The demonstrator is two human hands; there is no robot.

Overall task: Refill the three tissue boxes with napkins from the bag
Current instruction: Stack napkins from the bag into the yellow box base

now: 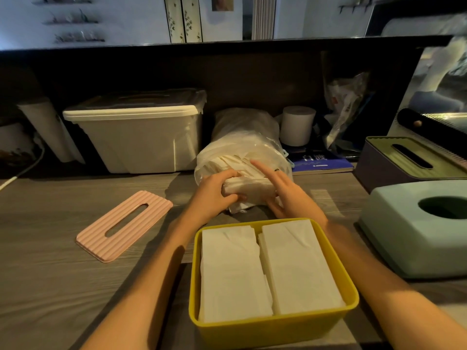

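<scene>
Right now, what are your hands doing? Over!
Left hand grips napkin stack at bag. Right hand open beside it. Yellow box full, lid off. Nothing blocking.

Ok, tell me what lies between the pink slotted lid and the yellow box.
In the head view, the person's left forearm crosses that stretch above the bare wooden table; nothing else lies between the pink lid and the yellow box.

bare forearms, dark ring [277, 170], right hand [283, 192]
</scene>
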